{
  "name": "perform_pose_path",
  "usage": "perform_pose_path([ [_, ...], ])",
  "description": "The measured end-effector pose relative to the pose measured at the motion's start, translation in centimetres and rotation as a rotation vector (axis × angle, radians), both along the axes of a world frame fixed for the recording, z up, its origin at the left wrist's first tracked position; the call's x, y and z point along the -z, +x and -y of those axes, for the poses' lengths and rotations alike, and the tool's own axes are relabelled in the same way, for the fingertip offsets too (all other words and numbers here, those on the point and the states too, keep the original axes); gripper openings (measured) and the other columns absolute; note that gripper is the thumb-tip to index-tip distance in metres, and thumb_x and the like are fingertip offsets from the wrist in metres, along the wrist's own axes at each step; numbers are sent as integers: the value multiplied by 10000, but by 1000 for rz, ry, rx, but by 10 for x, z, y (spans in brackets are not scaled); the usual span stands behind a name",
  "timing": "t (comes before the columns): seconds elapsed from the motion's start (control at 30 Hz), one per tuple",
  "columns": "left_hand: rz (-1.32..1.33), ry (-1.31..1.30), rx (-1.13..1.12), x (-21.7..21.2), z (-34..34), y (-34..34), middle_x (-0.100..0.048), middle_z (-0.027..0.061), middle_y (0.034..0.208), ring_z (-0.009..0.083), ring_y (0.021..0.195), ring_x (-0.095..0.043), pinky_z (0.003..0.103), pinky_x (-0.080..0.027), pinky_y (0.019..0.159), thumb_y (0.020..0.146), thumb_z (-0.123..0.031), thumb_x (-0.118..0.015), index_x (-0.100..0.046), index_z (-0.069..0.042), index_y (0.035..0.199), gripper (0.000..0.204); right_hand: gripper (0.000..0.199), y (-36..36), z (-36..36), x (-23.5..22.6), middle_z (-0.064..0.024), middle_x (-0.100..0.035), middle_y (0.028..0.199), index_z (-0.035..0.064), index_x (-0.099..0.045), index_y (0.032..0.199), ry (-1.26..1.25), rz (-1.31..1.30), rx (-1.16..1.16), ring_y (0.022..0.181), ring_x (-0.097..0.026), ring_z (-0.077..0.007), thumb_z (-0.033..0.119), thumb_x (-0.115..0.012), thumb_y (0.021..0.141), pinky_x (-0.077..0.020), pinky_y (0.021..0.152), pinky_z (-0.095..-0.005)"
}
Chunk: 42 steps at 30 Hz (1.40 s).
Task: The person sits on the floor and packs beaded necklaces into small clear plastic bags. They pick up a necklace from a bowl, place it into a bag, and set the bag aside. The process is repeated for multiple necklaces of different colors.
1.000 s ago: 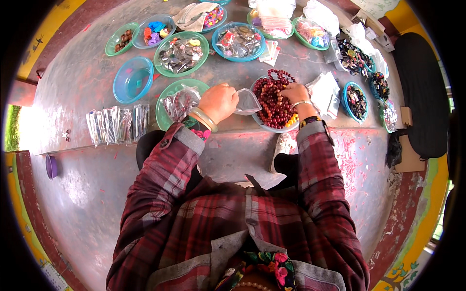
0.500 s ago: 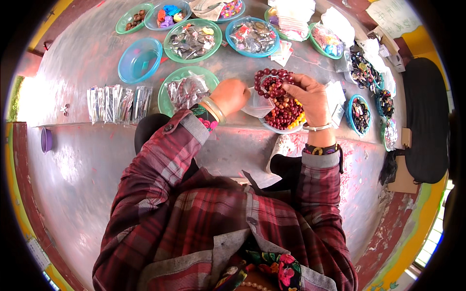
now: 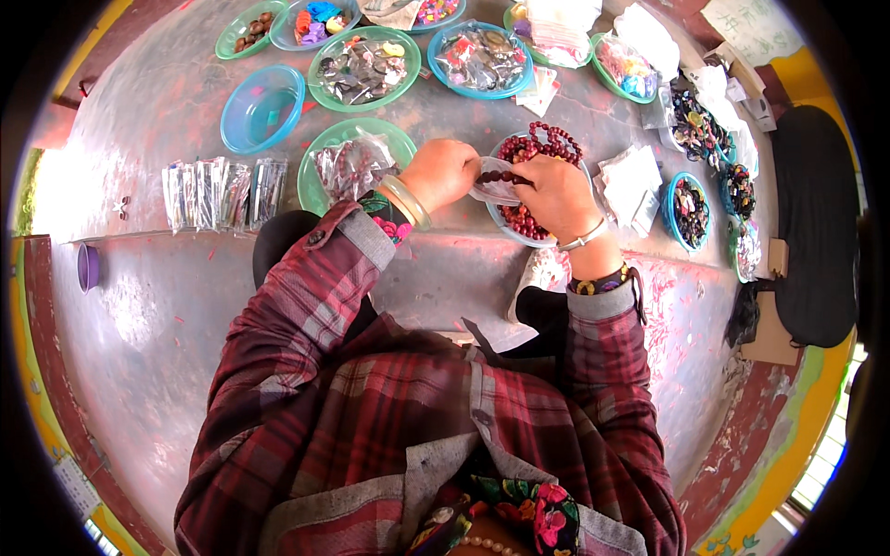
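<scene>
My left hand [image 3: 443, 174] is closed on the edge of a small clear plastic bag [image 3: 497, 193] and holds it up over the table. In my right hand [image 3: 562, 200] a dark red bead bracelet [image 3: 501, 176] is gripped, its beads at the bag's mouth, partly in or behind the plastic; which one I cannot tell. Just behind and under that hand stands a pale bowl [image 3: 502, 225] heaped with dark red bead strings [image 3: 554, 141]. Beside my left wrist a green bowl [image 3: 308, 172] holds bagged bead bracelets [image 3: 354, 167].
Bundles of slim plastic-wrapped items [image 3: 222, 195] lie at the left, below a blue bowl [image 3: 248, 137]. Farther back are a green bowl of bagged pieces [image 3: 366, 69] and a blue one [image 3: 482, 60]. White packets [image 3: 630, 185] and a bowl of dark trinkets [image 3: 688, 211] lie right.
My right hand has come down and left, bringing the bracelet from above the bead bowl to the bag's mouth. My left hand keeps its grip on the bag.
</scene>
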<state>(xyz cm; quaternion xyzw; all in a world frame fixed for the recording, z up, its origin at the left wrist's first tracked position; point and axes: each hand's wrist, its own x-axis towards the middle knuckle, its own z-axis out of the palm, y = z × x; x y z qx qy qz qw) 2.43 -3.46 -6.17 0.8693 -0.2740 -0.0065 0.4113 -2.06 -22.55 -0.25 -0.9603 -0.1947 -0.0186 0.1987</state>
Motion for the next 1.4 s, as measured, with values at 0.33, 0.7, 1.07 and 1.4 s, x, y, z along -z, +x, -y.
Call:
perform_pose_path([
  [0.33,-24,89,27,-2,-1,-3,-608,184,741,367,730,-589,429,-467,636,789,-186,-547,-657,-30,782,191,99,8,-1,9,-125,-618,793,56,-612,782,139,163,-45,749,-605,-309,93,-522,767,-482,667,-406],
  [0.7,-4,29,3,-12,-13,2,-563,184,690,373,663,-551,443,-423,575,789,-185,-515,-591,-7,690,216,187,29,115,55,-160,-640,803,124,-683,793,-123,-135,478,786,-618,-346,195,-521,735,-493,717,-416],
  [1.07,5,38,20,-17,-15,0,-586,198,701,390,675,-562,463,-439,599,780,-192,-513,-611,-7,681,231,309,48,122,126,-174,-621,1010,83,-647,993,-225,-135,762,967,-585,-334,227,-583,727,-457,862,-399],
  [1.4,-32,15,15,-13,-12,-3,-588,182,712,360,678,-566,423,-450,603,779,-150,-530,-620,-6,720,180,305,92,108,139,-167,-598,1034,99,-653,985,-253,-210,667,1016,-546,-338,242,-594,722,-464,865,-406],
])
